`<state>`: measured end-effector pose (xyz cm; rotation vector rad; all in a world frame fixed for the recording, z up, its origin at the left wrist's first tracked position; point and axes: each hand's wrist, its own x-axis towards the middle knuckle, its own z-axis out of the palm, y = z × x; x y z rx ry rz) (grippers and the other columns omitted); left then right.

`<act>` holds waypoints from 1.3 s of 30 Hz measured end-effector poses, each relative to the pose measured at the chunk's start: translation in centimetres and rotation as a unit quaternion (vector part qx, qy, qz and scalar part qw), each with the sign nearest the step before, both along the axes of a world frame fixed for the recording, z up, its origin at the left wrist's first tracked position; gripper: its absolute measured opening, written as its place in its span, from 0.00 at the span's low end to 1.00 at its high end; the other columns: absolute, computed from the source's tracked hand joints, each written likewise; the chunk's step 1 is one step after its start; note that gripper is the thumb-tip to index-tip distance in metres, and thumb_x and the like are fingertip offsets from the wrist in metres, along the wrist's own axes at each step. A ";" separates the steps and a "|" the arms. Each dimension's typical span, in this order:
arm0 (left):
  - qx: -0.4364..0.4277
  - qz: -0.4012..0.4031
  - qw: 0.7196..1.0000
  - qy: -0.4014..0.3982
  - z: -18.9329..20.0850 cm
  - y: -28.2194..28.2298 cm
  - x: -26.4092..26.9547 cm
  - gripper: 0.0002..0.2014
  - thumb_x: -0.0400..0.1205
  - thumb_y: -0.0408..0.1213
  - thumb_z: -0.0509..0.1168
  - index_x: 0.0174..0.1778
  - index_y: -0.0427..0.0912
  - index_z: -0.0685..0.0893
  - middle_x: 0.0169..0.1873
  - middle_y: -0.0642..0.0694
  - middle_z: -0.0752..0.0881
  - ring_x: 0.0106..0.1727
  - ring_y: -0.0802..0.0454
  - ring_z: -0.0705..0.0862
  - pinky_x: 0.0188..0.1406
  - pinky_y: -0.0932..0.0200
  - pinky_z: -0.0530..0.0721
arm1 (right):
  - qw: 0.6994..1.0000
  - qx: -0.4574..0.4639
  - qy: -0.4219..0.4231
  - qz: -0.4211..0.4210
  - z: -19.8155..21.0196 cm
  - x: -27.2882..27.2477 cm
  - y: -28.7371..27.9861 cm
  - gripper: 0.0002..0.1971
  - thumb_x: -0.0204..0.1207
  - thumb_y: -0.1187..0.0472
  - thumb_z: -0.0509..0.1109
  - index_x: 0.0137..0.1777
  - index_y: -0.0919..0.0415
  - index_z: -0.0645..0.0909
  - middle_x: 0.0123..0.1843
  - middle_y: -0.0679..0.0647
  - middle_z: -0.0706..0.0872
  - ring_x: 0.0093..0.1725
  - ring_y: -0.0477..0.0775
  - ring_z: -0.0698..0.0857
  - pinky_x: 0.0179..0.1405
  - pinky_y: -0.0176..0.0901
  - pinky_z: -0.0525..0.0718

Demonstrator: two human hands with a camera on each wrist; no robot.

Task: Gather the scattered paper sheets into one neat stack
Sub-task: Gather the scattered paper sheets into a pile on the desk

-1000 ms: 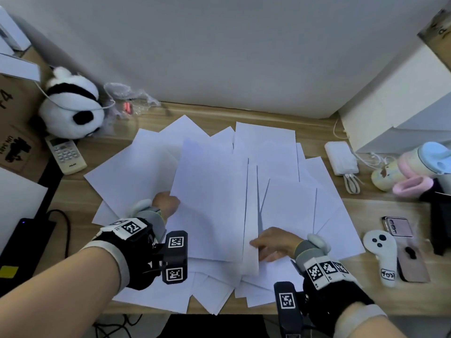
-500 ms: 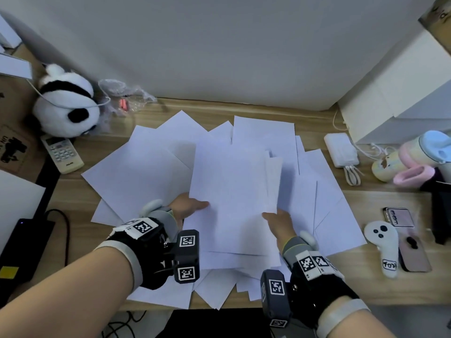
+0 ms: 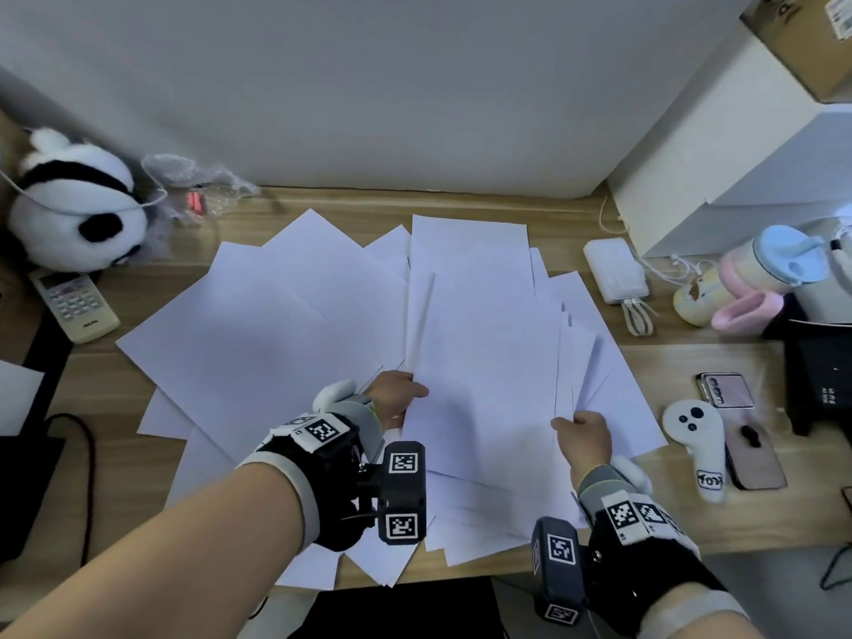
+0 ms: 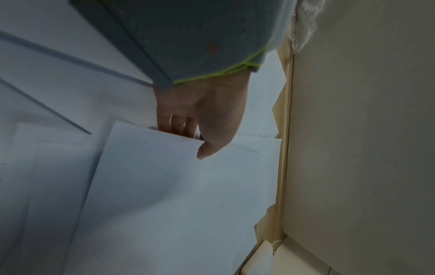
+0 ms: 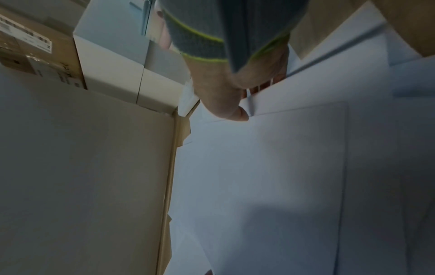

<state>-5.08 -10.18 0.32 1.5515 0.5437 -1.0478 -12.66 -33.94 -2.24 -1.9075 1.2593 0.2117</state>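
While gripped, paper sheets (image 3: 484, 362) span left hand (image 3: 392, 398), right hand (image 3: 585, 435).

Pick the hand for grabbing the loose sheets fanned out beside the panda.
Left, probably. The left hand grips the held bundle on the side bordering those loose sheets; the right hand pinches the bundle's far edge and would have to cross over.

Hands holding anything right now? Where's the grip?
Both hold the sheet bundle: left hand pinches its near-left edge, right hand its near-right edge, thumbs on top.
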 end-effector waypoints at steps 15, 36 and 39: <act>-0.007 0.016 0.992 -0.127 1.3 0.1 2.3 0.13 0.78 0.21 0.59 0.54 0.37 0.81 0.49 0.35 0.84 0.45 0.42 0.82 0.44 0.54 0.80 | 0.982 0.047 -0.174 -0.048 3.1 2.6 -0.7 0.16 0.74 0.66 0.68 0.62 0.65 0.77 0.42 0.58 0.80 0.42 0.63 0.74 0.48 0.50 0.78; 0.065 0.134 0.987 -0.065 -0.8 -0.4 8.7 0.19 0.61 0.31 0.69 0.49 0.34 0.81 0.50 0.34 0.83 0.51 0.40 0.82 0.61 0.43 0.82 | 0.987 0.107 0.002 0.116 1.0 13.0 0.2 0.18 0.77 0.60 0.67 0.28 0.64 0.69 0.29 0.61 0.68 0.36 0.54 0.66 0.37 0.42 0.64; 0.051 0.106 0.992 -0.050 -0.9 0.2 8.0 0.31 0.61 0.29 0.71 0.63 0.30 0.80 0.58 0.34 0.85 0.60 0.36 0.85 0.65 0.40 0.82 | 0.980 0.141 0.028 0.135 1.2 12.5 -0.1 0.19 0.74 0.61 0.71 0.56 0.78 0.81 0.52 0.68 0.86 0.50 0.58 0.81 0.51 0.46 0.77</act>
